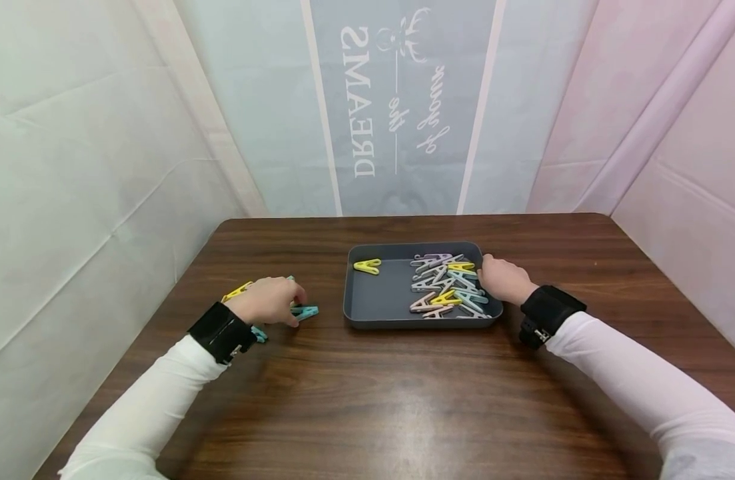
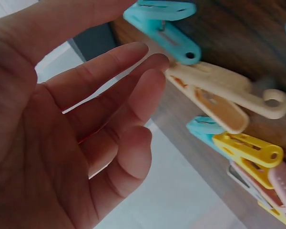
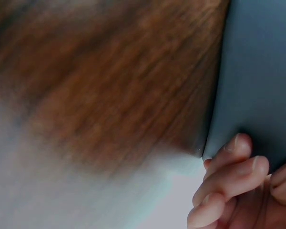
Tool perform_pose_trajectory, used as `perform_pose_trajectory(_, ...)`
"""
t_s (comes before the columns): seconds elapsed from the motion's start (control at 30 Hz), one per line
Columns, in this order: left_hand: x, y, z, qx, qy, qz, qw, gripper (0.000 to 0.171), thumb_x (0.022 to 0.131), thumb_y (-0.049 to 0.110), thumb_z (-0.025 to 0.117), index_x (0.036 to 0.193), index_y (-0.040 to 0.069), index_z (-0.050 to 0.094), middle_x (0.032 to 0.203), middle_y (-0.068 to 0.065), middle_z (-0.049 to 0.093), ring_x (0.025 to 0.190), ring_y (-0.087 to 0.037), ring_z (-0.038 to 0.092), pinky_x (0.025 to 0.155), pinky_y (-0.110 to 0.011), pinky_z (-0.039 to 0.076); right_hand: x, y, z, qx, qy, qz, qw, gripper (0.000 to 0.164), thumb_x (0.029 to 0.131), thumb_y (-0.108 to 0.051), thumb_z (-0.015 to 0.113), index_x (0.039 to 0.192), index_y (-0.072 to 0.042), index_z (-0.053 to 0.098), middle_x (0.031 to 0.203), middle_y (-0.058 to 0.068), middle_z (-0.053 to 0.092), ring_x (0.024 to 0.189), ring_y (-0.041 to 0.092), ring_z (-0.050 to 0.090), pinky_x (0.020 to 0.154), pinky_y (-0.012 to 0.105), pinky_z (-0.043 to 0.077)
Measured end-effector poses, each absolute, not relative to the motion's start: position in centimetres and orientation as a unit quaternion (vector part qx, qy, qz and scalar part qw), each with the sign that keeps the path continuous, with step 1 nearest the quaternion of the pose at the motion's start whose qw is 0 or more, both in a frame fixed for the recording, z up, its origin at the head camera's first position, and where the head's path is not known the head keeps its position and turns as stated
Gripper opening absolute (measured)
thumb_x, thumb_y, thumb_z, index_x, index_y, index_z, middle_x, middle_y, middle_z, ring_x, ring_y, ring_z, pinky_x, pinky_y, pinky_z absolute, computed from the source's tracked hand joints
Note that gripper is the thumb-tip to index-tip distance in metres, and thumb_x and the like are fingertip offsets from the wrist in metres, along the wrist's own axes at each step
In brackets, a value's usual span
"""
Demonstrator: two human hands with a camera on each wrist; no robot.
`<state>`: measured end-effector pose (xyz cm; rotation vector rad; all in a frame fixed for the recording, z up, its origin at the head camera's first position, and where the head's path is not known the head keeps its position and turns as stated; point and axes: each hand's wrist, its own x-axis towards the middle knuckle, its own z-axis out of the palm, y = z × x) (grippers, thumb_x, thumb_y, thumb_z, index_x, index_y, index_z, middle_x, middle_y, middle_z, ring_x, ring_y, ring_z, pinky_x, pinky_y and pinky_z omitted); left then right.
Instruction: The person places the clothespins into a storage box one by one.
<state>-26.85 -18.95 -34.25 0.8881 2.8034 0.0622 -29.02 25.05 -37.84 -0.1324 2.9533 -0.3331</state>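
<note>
In the head view my left hand (image 1: 269, 300) is over a small group of clothespins at the table's left side. The left wrist view shows its fingers loosely bent, with a teal clothespin (image 2: 169, 36) close to the thumb and fingertips; no grip on it is visible. Beyond lie a beige clothespin (image 2: 209, 90) with a hooked end and a yellow clothespin (image 2: 250, 152). My right hand (image 1: 504, 280) holds the right rim of a grey tray (image 1: 373, 301), fingers bent against its outer wall (image 3: 257, 71). Many clothespins (image 1: 445, 298) crowd the tray's right part.
One yellow clothespin (image 1: 367, 267) lies alone in the tray's upper left. The brown wooden table (image 1: 379, 393) extends in front of the tray. Pale curtains (image 1: 79, 133) hang around its back and sides.
</note>
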Motion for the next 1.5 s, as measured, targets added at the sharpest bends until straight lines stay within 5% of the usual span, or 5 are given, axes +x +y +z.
perform_pose_trajectory(0.27,-26.6,-19.6,-35.0,0.284,0.952,0.025,0.110,0.032,0.075,0.018,0.085,0.103,0.011,0.072,0.095,0.001,0.069,0.082,-0.012,0.061,0.081,-0.044,0.049,-28.9,24.8,-37.9,-0.047,0.990,-0.109,0.077,0.032,0.101,-0.013,0.043,0.113,0.017,0.045,0.087,0.022,0.059,0.072,0.030,0.059,0.060,0.045,0.051)
perform_pose_trajectory(0.93,-27.2,-19.5,-34.8,0.294,0.952,0.054,0.061,0.024,0.076,0.014,0.077,0.098,0.010,0.066,0.082,0.001,0.062,0.064,-0.012,0.050,0.058,-0.031,0.045,-29.2,25.1,-38.1,-0.048,0.989,-0.110,0.083,0.034,0.101,-0.013,0.042,0.116,0.017,0.044,0.091,0.024,0.059,0.074,0.029,0.059,0.061,0.044,0.050)
perform_pose_trajectory(1.5,-29.7,-11.2,-31.4,0.366,0.930,0.042,0.011,0.025,0.080,0.019,0.074,0.101,0.011,0.064,0.088,0.001,0.061,0.071,-0.014,0.051,0.063,-0.029,0.045,-29.2,25.3,-38.2,-0.058,0.988,-0.113,0.083,0.036,0.101,-0.013,0.042,0.118,0.019,0.042,0.095,0.026,0.059,0.075,0.030,0.059,0.062,0.044,0.050)
